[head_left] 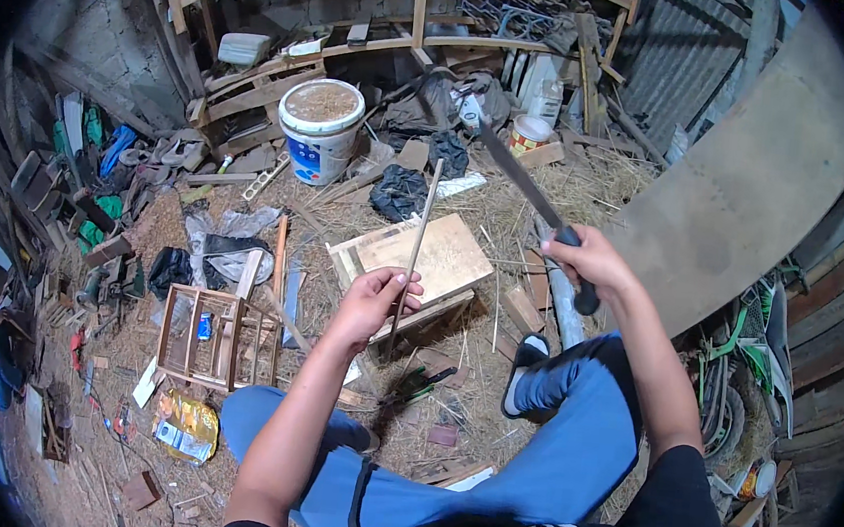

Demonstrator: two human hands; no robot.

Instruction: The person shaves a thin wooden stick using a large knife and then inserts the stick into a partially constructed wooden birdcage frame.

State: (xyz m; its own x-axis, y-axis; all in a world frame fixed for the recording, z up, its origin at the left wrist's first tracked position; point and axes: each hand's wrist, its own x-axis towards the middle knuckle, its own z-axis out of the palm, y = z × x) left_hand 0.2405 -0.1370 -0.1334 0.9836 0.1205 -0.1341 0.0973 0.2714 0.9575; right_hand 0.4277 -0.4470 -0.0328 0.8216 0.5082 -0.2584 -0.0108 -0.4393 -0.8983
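Note:
Between my knees stands a small wooden bench (443, 255) with a pale top. My left hand (378, 305) is closed round a thin wooden stick (421, 228), which stands nearly upright before the bench, its top leaning slightly right. In my right hand (593, 263) is a machete (525, 180), gripped by its dark handle. The long blade points up and to the left, away from me, and stays apart from the stick. Below the bench, in its shadow, lies a tool with green and black handles (426, 384), partly hard to make out.
A white bucket (294, 122) of brownish material stands beyond the bench. A small wooden frame (199, 339) and a yellow packet (187, 426) lie to my left. A large board (750, 182) leans at right, above a green-and-white motorbike (750, 353). Straw and wood scraps litter the floor.

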